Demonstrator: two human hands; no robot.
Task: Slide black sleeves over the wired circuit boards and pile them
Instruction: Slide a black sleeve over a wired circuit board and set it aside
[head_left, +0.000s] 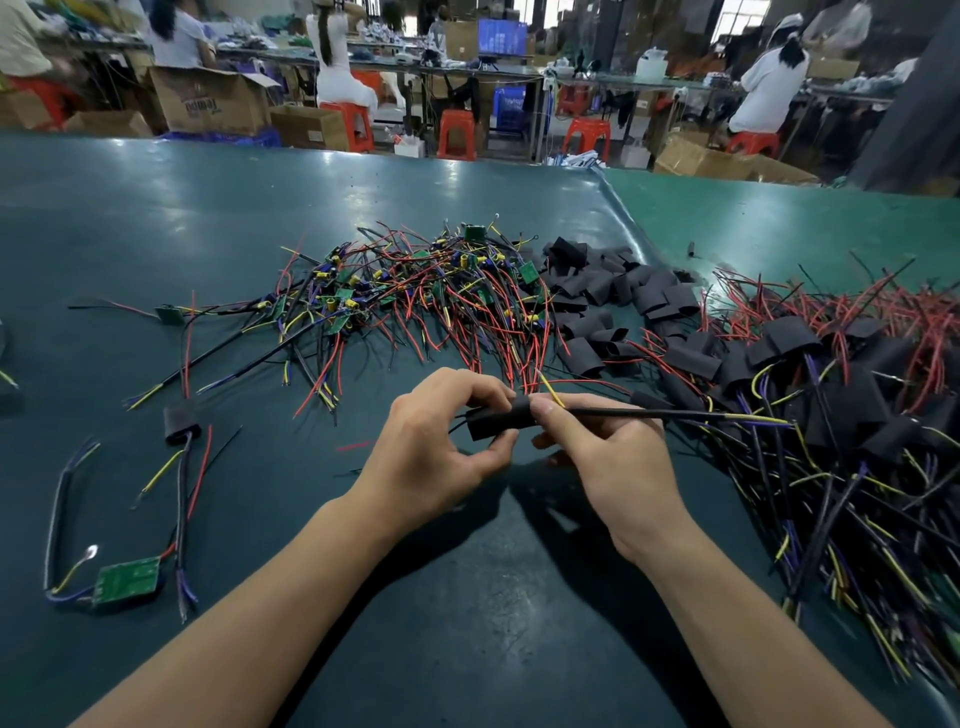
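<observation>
The table (208, 218) is dark teal, turning brighter green toward its far right corner. The sleeve (501, 418) between the hands is matte black, as are the loose sleeves (608, 296) mid-table. The boards (127, 579) are green; their wires (415, 291) run red, yellow, black and purple-blue. The finished pile (831, 395) at the right edge shows black sleeves with red, yellow and purple wires.

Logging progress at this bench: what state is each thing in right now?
Left hand: grips the black sleeve.
Right hand: pinches the sleeve's end and cable.
Bare boards pile: unsleeved, tangled.
Empty sleeves: loose heap.
Sleeved boards pile: done, stacked right.
Green board: bare, lying alone.
</observation>
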